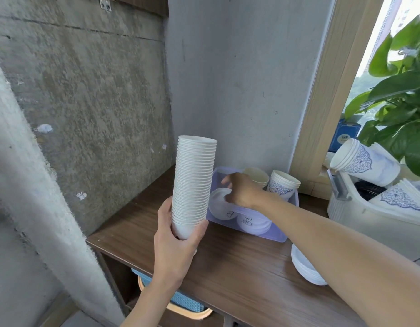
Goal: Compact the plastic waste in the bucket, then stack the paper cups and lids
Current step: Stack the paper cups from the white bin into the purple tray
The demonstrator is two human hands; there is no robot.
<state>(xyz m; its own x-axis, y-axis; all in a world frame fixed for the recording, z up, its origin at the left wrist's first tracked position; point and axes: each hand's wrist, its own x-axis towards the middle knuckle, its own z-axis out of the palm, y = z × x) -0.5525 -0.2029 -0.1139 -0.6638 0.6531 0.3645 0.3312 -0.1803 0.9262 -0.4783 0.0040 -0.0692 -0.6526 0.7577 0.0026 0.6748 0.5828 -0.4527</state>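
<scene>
The left hand (178,241) holds one tall stack of white cups (193,182) upright over the brown table (239,267), fingers wrapped tight around the bottom. One pile of white lids (303,267) lies on the table near the right arm. Farther back, the right hand (242,191) reaches into one purple tray (275,234), fingers curled at a white lid (218,204); I cannot tell if they grip it. Two short cup stacks (283,184) stand in the tray's far end.
</scene>
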